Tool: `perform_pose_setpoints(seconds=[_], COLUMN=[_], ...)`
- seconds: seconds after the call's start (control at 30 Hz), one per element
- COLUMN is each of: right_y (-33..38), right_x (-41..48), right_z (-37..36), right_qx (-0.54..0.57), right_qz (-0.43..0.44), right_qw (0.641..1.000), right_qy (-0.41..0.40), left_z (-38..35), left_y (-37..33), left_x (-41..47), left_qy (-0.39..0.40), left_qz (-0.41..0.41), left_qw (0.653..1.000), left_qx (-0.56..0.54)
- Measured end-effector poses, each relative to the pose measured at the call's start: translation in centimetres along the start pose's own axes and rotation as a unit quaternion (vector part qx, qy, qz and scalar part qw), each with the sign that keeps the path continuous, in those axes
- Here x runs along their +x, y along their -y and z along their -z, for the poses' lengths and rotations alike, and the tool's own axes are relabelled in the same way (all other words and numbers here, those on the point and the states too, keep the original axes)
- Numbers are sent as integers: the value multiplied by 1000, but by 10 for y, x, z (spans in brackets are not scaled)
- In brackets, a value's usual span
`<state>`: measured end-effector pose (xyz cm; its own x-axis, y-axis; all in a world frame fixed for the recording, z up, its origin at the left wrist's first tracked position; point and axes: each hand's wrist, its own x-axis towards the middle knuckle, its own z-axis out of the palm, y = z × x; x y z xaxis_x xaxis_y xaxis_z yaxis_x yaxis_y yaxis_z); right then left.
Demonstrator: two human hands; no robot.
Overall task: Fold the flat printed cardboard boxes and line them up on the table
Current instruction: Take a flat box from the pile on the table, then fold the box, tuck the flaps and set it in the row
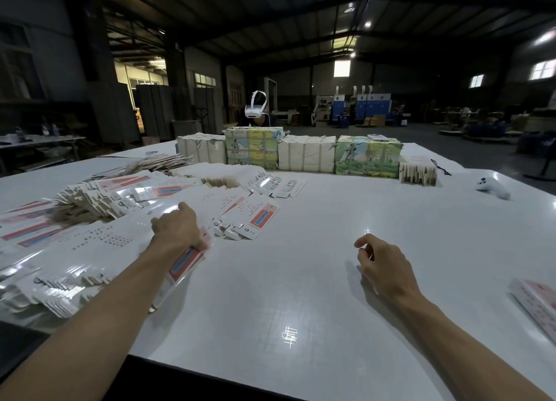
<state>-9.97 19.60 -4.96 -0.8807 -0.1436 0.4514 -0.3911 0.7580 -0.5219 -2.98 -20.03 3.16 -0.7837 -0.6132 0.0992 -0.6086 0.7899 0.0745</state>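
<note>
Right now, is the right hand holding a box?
No, the right hand hangs over the table with fingers loosely curled around nothing.

I can read no text from this view. The flat printed boxes (249, 217) carry rows of dark characters beside a red and blue panel, all too small and blurred. Print on the coloured bundles (251, 147) is likewise illegible.

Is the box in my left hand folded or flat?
Flat. The left hand grips the box as an unfolded sheet, lying on the pile.
</note>
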Motion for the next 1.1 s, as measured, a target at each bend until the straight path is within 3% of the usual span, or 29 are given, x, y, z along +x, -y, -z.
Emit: perform_pose_setpoints(seconds=[0.2,0.33,0.4,0.53,0.63,0.73,0.8,0.87,0.9,1.1], right_y=[-1,0,0,-1,-2,-3,-4,-5,-5,3], right_x=[1,2,2,4,5,7,9,9,10,12], right_z=[-1,-3,-3,-1,1,3,4,3,1,-2], right_qx=[8,9,17,76,129,182,207,211,209,173], right_qz=[-1,1,-5,-9,18,15,2,7,17,103], right_qw=[1000,1000,1000,997,990,980,972,969,970,977], right_qy=[6,1,1,-15,-45,-83,-108,-125,-125,-65], left_z=[9,26,33,18,-15,-43,-58,-70,-74,-71], left_y=[-1,-21,-42,-100,-148,-189,-206,-210,-209,-200], left_x=[0,3,-3,-26,-47,-74,-87,-93,-95,-104], left_qy=[-29,15,112,327,410,494,513,511,499,388], left_qz=[-26,-122,-170,-209,-206,-150,-121,-125,-133,-153], left_qw=[999,975,930,785,701,609,542,501,502,582], left_qx=[4,-184,-305,-483,-546,-602,-655,-687,-694,-698])
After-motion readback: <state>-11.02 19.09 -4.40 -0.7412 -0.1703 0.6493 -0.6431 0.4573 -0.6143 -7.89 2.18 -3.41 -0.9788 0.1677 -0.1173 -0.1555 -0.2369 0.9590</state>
